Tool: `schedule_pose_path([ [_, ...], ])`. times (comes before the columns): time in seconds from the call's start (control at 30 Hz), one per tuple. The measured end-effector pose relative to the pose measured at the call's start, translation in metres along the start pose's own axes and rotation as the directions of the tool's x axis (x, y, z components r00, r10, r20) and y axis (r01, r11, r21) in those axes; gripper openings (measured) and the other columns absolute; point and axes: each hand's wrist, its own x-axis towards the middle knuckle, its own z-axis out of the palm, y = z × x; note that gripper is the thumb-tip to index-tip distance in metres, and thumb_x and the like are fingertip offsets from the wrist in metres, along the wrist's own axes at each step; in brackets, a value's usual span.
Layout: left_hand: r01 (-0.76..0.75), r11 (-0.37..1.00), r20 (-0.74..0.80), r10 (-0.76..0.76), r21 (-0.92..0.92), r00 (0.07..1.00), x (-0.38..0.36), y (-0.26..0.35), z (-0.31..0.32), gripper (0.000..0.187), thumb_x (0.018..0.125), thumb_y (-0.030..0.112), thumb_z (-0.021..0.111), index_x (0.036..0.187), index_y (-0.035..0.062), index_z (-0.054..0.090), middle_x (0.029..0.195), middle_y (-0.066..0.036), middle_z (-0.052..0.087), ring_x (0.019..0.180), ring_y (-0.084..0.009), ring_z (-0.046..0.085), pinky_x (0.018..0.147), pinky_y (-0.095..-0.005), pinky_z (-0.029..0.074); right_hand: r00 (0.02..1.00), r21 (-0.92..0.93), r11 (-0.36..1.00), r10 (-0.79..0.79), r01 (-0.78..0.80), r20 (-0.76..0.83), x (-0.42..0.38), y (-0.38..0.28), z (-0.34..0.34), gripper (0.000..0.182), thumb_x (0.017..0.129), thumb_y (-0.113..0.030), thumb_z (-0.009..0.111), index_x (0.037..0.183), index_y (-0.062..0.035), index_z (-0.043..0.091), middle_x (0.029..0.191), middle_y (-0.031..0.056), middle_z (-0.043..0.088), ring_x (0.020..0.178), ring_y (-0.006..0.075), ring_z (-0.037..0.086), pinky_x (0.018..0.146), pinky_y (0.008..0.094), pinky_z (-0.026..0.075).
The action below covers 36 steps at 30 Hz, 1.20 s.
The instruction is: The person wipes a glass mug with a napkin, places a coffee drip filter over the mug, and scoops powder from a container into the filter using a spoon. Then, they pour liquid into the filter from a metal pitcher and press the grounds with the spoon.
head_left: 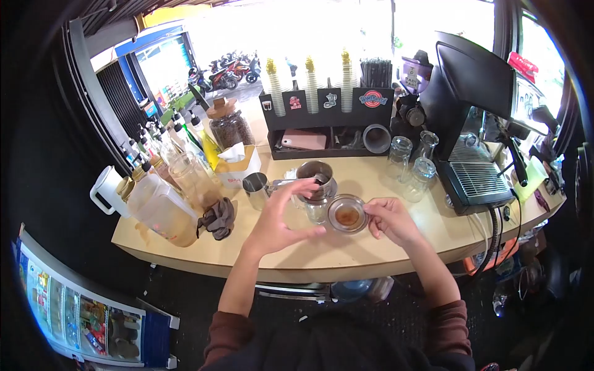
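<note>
My right hand [393,219] pinches the rim of a small round metal lid [348,214], which has a brown stain or liquid at its middle. To its left, my left hand [279,221] is open, thumb and fingers spread with nothing between them. Its fingertips overlap the rim of a metal drip coffee filter [317,168] in this view. That filter sits on a clear glass [317,214], partly hidden behind the lid and my left hand. A steel milk pitcher [255,190] stands just beyond my left wrist.
A black cup rack [322,130] lines the back, with glasses [422,170] and an espresso machine [476,179] on the right. Leftward are a plastic jug [158,207], a dark cloth [218,219], a tissue box [240,168] and several bottles. The counter's front edge [297,272] runs before me.
</note>
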Motion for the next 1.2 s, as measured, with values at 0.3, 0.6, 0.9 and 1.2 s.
schedule_pose_path([
  [0.3,0.070,0.998,-0.412,-0.062,0.003,0.909,-0.018,-0.034,-0.012,0.044,0.076,0.012,0.072,0.115,0.0040,0.055,0.105,-0.007,0.064,0.093,-0.0165,0.059,0.086,-0.0315,0.043,0.983,-0.203,0.972,-0.144,0.118,-0.117,0.054,-0.043,-0.008,0.019,0.090,-0.016,0.060,0.081,0.0011,0.061,0.070,0.0063,0.060,0.053,0.0135,0.057,0.046,0.0247,0.045],
  [0.6,0.125,0.992,-0.451,-0.118,-0.014,0.885,-0.038,-0.052,-0.024,0.036,0.078,0.012,0.070,0.110,0.0038,0.057,0.102,-0.007,0.063,0.093,-0.0166,0.060,0.085,-0.0308,0.043,0.967,-0.371,0.917,-0.213,0.150,-0.137,0.104,-0.037,-0.004,0.017,0.089,-0.012,0.059,0.082,0.0031,0.060,0.068,0.0086,0.062,0.053,0.0150,0.062,0.047,0.0242,0.051],
  [0.9,0.136,0.991,-0.440,-0.128,-0.013,0.889,-0.043,-0.056,-0.031,0.033,0.079,0.011,0.069,0.109,0.0038,0.057,0.103,-0.006,0.063,0.093,-0.0164,0.060,0.084,-0.0302,0.044,0.936,-0.550,0.802,-0.337,0.232,-0.097,0.110,-0.039,0.004,0.018,0.090,-0.010,0.058,0.080,0.0055,0.059,0.067,0.0089,0.062,0.054,0.0138,0.063,0.046,0.0243,0.051],
  [1.2,0.141,0.990,-0.430,-0.136,-0.020,0.892,-0.041,-0.059,-0.028,0.032,0.079,0.011,0.069,0.108,0.0040,0.058,0.102,-0.006,0.063,0.093,-0.0161,0.060,0.083,-0.0297,0.044,0.871,-0.731,0.610,-0.490,0.306,-0.044,0.105,-0.037,0.025,0.014,0.089,-0.008,0.060,0.082,0.0040,0.062,0.066,0.0049,0.063,0.053,0.0080,0.058,0.047,0.0211,0.047],
])
